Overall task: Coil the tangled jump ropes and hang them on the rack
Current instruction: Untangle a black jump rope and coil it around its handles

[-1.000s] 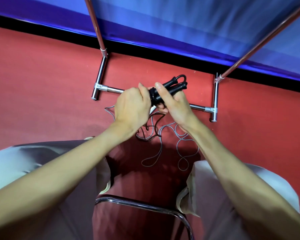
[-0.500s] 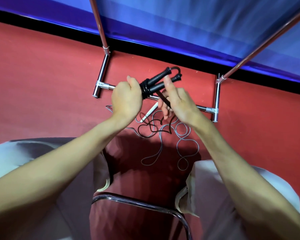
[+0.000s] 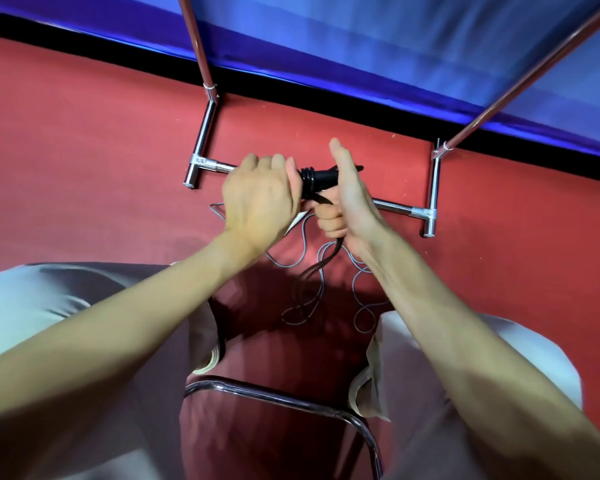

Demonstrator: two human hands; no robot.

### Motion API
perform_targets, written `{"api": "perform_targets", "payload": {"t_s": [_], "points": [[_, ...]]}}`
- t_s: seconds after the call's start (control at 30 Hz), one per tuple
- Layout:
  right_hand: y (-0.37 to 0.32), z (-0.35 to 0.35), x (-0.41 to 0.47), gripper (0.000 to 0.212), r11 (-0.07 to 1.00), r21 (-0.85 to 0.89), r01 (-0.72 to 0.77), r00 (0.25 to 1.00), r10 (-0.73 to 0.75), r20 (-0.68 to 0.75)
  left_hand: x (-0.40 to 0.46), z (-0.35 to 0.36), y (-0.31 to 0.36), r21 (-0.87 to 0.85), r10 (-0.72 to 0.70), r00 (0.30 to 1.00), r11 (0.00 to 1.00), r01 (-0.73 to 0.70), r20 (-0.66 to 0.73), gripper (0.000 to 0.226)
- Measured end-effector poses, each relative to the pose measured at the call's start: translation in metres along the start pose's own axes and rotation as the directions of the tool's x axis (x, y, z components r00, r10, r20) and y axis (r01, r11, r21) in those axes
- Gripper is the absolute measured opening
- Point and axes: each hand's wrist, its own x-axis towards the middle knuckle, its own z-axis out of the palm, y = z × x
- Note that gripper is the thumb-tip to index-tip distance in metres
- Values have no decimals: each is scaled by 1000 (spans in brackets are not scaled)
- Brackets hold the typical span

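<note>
The black jump rope handles (image 3: pixel 321 177) are held up in the air between the person's two hands, above the red floor (image 3: pixel 84 161). Black cord is wound tight around the handles in a few rings next to the left hand. A dark cord (image 3: pixel 317 271) hangs down from the right hand and ends in loose loops near the floor.

The left hand (image 3: pixel 258 202) is curled in a fist around one end of the handles. The right hand (image 3: pixel 347 199) has its fingers curled around the other end and the hanging cord, with its thumb sticking up.

A second rope, thin and grey (image 3: pixel 361 299), lies in messy loops on the floor under the hands. A small white piece peeks out under the left hand; I cannot tell what it is.

Behind the hands is a shiny metal rack (image 3: pixel 395 207). Its low bar runs across the floor, with a short foot at each end, and two poles go up from it. At the far edge of the floor is a black strip, then a blue wall (image 3: pixel 361 46).

The person sits with both knees (image 3: pixel 66 299) in light cloth. A curved shiny chair tube (image 3: pixel 274 396) shows between the legs at the near edge.
</note>
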Motion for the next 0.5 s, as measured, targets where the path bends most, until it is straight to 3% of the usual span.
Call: {"api": "perform_targets", "payload": {"t_s": [0.07, 0.2, 0.3, 0.33, 0.4, 0.47, 0.5], "points": [[-1, -5, -1, 67, 999, -33, -24, 998, 22, -61, -8, 2, 5, -40, 102, 995, 994, -103, -15, 52], [0, -5, 3, 49, 999, -40, 30, 991, -35, -129, -5, -1, 4, -35, 131, 991, 991, -132, -16, 47], [0, -4, 11, 48, 989, -14, 147, 970, -147, -192, 4, -11, 4, -119, 137, 986, 985, -125, 91, 39], [1, -5, 13, 50, 975, -59, 213, 954, -221, -204, 9, -15, 5, -198, 82, 979, 979, -45, 185, 42], [4, -4, 15, 56, 920, -157, 360, 908, -384, -167, 23, -18, 2, -356, -104, 911, 898, 258, 400, 54], [8, -2, 13, 60, 864, -205, 460, 871, -484, -81, 33, -18, -6, -424, -204, 741, 710, 562, 640, 65], [9, -1, 11, 58, 843, -217, 492, 858, -512, -46, 38, -18, -9, -436, -178, 630, 581, 688, 756, 69]]}}
